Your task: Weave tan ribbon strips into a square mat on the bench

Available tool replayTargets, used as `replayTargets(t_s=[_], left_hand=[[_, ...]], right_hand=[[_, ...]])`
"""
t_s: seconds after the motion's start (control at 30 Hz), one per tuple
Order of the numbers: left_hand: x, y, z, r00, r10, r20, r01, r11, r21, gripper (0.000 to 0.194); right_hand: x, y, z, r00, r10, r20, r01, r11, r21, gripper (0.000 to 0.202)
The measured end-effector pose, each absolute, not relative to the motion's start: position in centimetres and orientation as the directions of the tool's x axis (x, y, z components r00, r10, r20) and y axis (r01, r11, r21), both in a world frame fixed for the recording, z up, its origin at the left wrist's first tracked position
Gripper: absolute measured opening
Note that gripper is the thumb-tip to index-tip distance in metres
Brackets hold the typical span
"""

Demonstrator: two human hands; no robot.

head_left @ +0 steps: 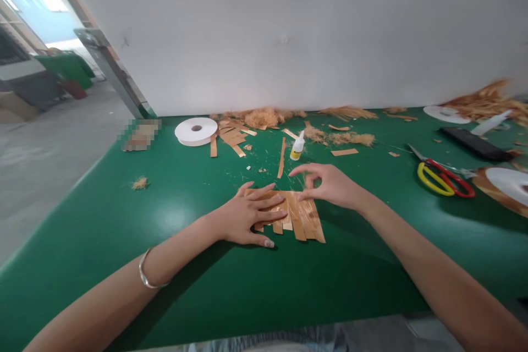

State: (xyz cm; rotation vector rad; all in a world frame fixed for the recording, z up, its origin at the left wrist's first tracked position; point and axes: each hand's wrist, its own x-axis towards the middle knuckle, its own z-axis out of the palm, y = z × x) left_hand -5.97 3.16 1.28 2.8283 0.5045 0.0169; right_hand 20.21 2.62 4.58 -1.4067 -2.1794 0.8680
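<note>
The tan strips (300, 220) are shining like thin ribbon — smooth, with glossy streaks. Beneath them the green table (173, 291) is giving off a smooth, soft-edged gloss, while the loose fibres (264, 117) are looking dry and rough. The bottle (296, 149) is showing white plastic; the scissors (434, 165) are pairing metal blades with plastic-looking handles — and the bracelet (141, 270) is gleaming like polished metal.

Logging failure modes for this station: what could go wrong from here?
- The tan strips lie side by side, some overlapping, under the spread left hand; they might skew if it slides.
- The small white bottle stands just beyond the right hand, which could knock it over.
- Loose fibers litter the table and might get between the strips.
</note>
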Motion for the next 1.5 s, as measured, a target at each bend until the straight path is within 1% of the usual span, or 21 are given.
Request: replayTargets(t_s=[0.1,0.13,0.2,0.27,0.33,0.4,0.47,0.57,0.67,0.73,0.77,0.83,0.9,1.0,1.07,1.1,1.17,1.27,1.33,1.4,1.5], left_hand=[[-6.0,3.2,1.3,0.939,0.341,-0.037,0.339,-0.903,0.264,0.073],[-6.0,3.2,1.3,0.939,0.342,-0.037,0.339,-0.903,0.264,0.073],[-6.0,3.1,1.3,0.938,0.345,-0.039,0.343,-0.901,0.267,0.073],[-6.0,3.1,1.3,0.937,0.347,-0.045,0.346,-0.899,0.269,0.073],[-6.0,3.1,1.4,0.937,0.346,-0.051,0.347,-0.899,0.269,0.073],[-6.0,3.1,1.4,0.937,0.346,-0.049,0.346,-0.899,0.268,0.073],[-6.0,3.1,1.4,0.938,0.345,-0.045,0.344,-0.900,0.267,0.072],[-6.0,3.1,1.4,0.939,0.342,-0.037,0.339,-0.902,0.268,0.072],[-6.0,3.1,1.4,0.938,0.346,-0.033,0.342,-0.899,0.274,0.072],[-6.0,3.1,1.5,0.936,0.349,-0.038,0.345,-0.896,0.278,0.073],[-6.0,3.1,1.5,0.936,0.350,-0.040,0.346,-0.895,0.280,0.073],[-6.0,3.0,1.5,0.935,0.352,-0.040,0.348,-0.894,0.281,0.072],[-5.9,3.0,1.5,0.934,0.355,-0.038,0.351,-0.893,0.282,0.072],[-5.9,3.0,1.5,0.932,0.359,-0.040,0.355,-0.892,0.281,0.072],[-5.9,3.0,1.6,0.931,0.362,-0.048,0.361,-0.890,0.278,0.072],[-5.9,3.0,1.6,0.930,0.364,-0.050,0.363,-0.890,0.277,0.072],[-5.9,3.0,1.6,0.931,0.361,-0.050,0.360,-0.891,0.278,0.073],[-5.9,3.1,1.6,0.936,0.349,-0.046,0.348,-0.894,0.281,0.073],[-5.9,3.1,1.6,0.938,0.346,-0.040,0.342,-0.896,0.282,0.073],[-5.9,3.2,1.5,0.939,0.343,-0.031,0.337,-0.897,0.285,0.073],[-6.0,3.2,1.4,0.939,0.343,-0.021,0.335,-0.898,0.286,0.072]], right_hand=[[20.0,2.3,4.6,-0.348,0.932,0.101,0.878,0.362,-0.314,0.027],[20.0,2.2,4.6,-0.325,0.936,0.136,0.908,0.349,-0.233,0.025],[19.8,2.1,4.5,-0.276,0.943,0.185,0.930,0.310,-0.198,0.024],[19.8,2.1,4.5,-0.221,0.956,0.192,0.913,0.272,-0.305,0.028],[19.8,2.2,4.4,-0.182,0.973,0.140,0.842,0.228,-0.489,0.039],[19.9,2.4,4.4,-0.191,0.978,0.081,0.712,0.195,-0.674,0.050],[20.0,2.5,4.2,-0.230,0.972,0.055,0.556,0.177,-0.812,0.055],[20.1,2.7,3.9,-0.299,0.954,0.014,0.361,0.127,-0.924,0.057],[20.1,2.6,3.9,-0.357,0.934,0.005,0.330,0.131,-0.935,0.056],[20.0,2.3,4.2,-0.370,0.929,0.029,0.449,0.206,-0.869,0.055],[20.0,2.2,4.3,-0.368,0.929,0.045,0.539,0.253,-0.803,0.054],[19.9,2.0,4.5,-0.350,0.932,0.090,0.724,0.330,-0.605,0.044],[19.9,1.9,4.5,-0.326,0.931,0.162,0.857,0.363,-0.366,0.032],[19.9,2.0,4.0,-0.318,0.908,0.273,0.932,0.352,-0.086,0.029],[20.0,2.1,3.6,-0.317,0.891,0.323,0.941,0.337,-0.006,0.028],[20.0,2.2,3.4,-0.304,0.887,0.347,0.946,0.324,0.000,0.028],[19.9,2.2,3.3,-0.242,0.890,0.387,0.954,0.290,-0.070,0.030],[19.9,2.3,3.6,-0.112,0.927,0.359,0.904,0.245,-0.351,0.039],[19.9,2.3,3.9,-0.075,0.963,0.260,0.782,0.218,-0.583,0.048],[19.9,2.4,4.2,-0.098,0.983,0.153,0.605,0.180,-0.775,0.056],[19.8,2.5,4.2,-0.204,0.978,0.031,0.342,0.101,-0.934,0.061]])
